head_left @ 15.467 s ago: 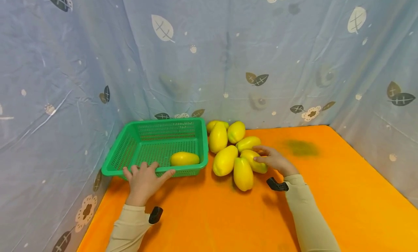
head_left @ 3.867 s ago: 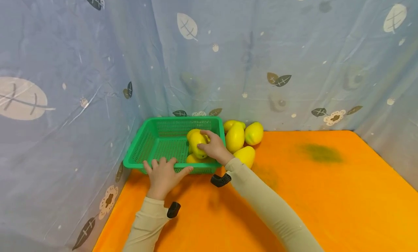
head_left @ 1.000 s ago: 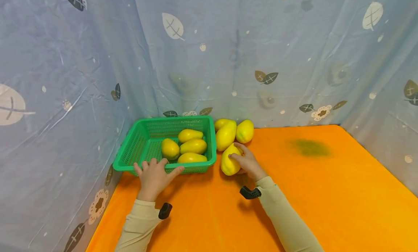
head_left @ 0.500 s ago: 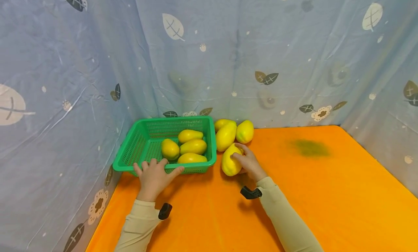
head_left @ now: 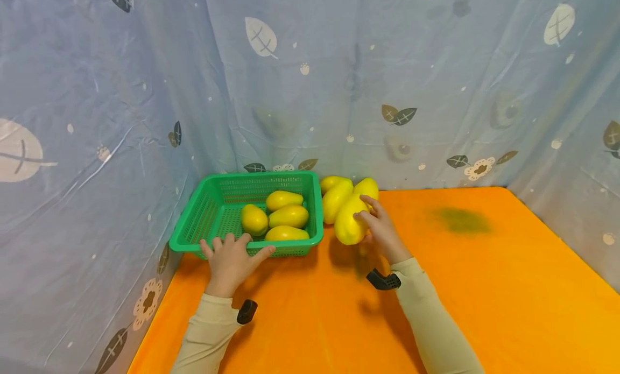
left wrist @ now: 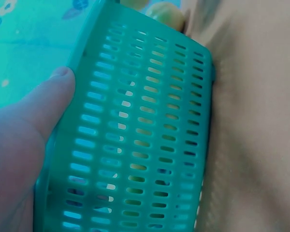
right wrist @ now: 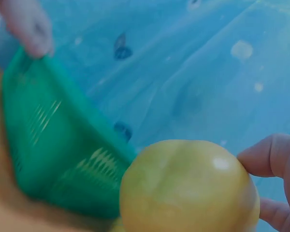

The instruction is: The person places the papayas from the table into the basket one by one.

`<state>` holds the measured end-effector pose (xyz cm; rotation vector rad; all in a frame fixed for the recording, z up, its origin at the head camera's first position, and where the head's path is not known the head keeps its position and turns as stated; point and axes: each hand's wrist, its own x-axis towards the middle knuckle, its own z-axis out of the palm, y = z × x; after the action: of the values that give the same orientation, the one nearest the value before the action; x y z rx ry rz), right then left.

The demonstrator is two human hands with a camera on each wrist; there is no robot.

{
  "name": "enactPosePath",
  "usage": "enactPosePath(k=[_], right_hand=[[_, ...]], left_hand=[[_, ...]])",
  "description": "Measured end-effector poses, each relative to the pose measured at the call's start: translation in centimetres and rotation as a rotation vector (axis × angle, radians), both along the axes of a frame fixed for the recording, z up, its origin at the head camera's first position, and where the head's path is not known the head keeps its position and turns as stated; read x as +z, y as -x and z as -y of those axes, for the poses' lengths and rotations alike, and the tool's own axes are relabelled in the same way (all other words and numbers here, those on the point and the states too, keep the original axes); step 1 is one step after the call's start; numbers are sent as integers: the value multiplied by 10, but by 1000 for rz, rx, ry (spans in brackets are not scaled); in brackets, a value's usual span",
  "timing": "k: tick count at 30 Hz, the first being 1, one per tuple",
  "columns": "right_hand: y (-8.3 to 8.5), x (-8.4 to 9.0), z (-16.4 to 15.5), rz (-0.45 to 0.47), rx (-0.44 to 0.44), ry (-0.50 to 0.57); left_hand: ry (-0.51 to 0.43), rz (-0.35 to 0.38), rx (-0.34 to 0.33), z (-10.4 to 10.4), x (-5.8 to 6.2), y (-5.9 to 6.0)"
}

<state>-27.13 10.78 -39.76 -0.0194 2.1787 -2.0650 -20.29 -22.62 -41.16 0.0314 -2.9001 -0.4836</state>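
Note:
My right hand point(head_left: 385, 231) holds a plump yellow papaya point(head_left: 350, 220), lifted off the table with its shadow below. In the right wrist view the papaya's point(right wrist: 188, 188) rounded end faces the camera, fingers point(right wrist: 266, 157) against its side. My left hand point(head_left: 230, 263) grips the near rim of a green plastic basket point(head_left: 194, 215), fingers over the edge, thumb along the outside; the left wrist view has the thumb point(left wrist: 48, 99) on the rim. Inside, several papayas point(head_left: 288, 217) lie toward the right side.
Beyond the held fruit, more papayas point(head_left: 336, 200) sit against the basket's right side and the back curtain, one point(head_left: 368, 187) partly covered. The orange tabletop point(head_left: 484, 288) has a dark greenish stain point(head_left: 462, 219) at right. Patterned blue curtains point(head_left: 310, 94) enclose the back and sides.
The right hand has raised the papaya from the table, up and slightly right. Over the longer span, the basket went from one papaya to several. The left hand stays on the rim.

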Motion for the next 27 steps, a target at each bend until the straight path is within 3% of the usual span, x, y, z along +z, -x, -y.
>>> enactPosePath(k=[7,13,19,27], right_hand=[[8,48,33,-91,26,115],[20,72,79,-99,81,77],[27,61,118,-84,153,-53],[31,31,152,-54,187,-124]], left_hand=[[13,1,6,1,2,1],[14,23,8,-2,-2,0],[23,21,20,-3,-4,-1],[22,0,17,-3,0,-2]])
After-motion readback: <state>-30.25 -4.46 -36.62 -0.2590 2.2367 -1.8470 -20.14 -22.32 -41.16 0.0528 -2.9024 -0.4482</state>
